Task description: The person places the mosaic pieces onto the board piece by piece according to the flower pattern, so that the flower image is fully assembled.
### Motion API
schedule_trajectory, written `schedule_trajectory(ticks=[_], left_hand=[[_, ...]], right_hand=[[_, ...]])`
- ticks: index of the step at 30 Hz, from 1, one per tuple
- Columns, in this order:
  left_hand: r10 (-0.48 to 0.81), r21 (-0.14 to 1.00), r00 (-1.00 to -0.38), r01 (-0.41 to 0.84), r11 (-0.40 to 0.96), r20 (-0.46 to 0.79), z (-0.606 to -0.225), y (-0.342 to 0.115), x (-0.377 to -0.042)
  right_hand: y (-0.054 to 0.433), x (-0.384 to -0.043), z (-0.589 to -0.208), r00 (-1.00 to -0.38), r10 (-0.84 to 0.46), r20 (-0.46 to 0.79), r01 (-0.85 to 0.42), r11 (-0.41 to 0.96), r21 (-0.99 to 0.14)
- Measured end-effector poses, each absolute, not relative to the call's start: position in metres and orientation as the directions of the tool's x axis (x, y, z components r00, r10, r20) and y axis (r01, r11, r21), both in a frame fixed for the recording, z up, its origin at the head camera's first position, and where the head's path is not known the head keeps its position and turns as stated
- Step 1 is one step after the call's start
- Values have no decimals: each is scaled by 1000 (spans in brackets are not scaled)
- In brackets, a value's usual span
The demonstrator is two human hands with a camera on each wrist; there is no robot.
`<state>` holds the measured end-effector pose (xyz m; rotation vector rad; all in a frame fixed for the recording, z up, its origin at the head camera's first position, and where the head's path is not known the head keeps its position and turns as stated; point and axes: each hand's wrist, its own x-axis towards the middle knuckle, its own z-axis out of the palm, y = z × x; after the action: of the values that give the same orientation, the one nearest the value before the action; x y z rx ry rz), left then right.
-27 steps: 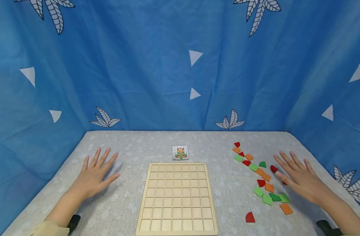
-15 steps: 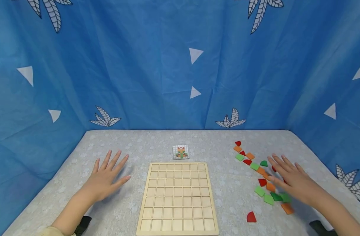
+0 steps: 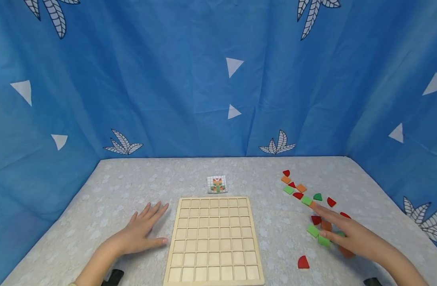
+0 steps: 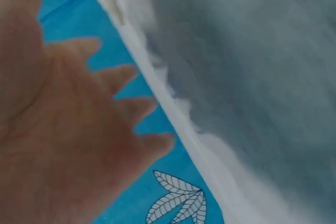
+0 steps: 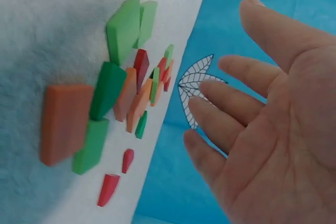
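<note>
My left hand (image 3: pixel 141 232), fingers extended and thumb spread, is just left of the wooden grid board (image 3: pixel 213 238) in the head view. The left wrist view shows its palm (image 4: pixel 68 124) with nothing held. Over the scattered coloured tiles on the right, my right hand (image 3: pixel 350 232) hovers with relaxed fingers, hiding some of them. In the right wrist view its palm (image 5: pixel 289 135) holds nothing. Below and beside it lie an orange square tile (image 5: pixel 65 124), a dark green tile (image 5: pixel 107 90), a light green square tile (image 5: pixel 124 31) and red curved tiles (image 5: pixel 108 189).
A small pattern card (image 3: pixel 216 184) lies behind the board. One red quarter-round tile (image 3: pixel 303 262) sits apart near the front, right of the board. Several more tiles trail toward the back right, including a red one (image 3: pixel 286 173). A blue curtain (image 3: pixel 189 79) encloses the table.
My left hand has moved right and toward me, up to the board's left side. My right hand has moved left and lower over the tiles. The tiles stay where they were.
</note>
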<state>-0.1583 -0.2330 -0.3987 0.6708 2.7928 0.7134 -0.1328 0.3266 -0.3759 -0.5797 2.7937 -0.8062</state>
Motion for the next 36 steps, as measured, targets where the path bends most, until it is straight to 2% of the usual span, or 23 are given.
schedule_trajectory(ticks=[5,21,29,31,36], left_hand=[[479,549,-870,346,761,-116,-403,-233,-160],[527,550,-842,388,739,-115,-410,-230,-156],[580,551,-811,450,703,-79,-411,-227,-155],[584,550,-809,456,699,-70,-412,-227,-154],[583,540,-811,470,698,-48,-416,-229,-152]], right_hand=[[328,-131,-381,-918,-394,-35,-311,773,-552],[339,-133,-408,-931,-347,113,-324,645,-692],[343,-133,-419,-944,-330,-7,-213,623,-753],[342,-133,-420,-942,-336,4,-224,620,-752],[335,-135,-426,-908,-401,123,-359,592,-722]])
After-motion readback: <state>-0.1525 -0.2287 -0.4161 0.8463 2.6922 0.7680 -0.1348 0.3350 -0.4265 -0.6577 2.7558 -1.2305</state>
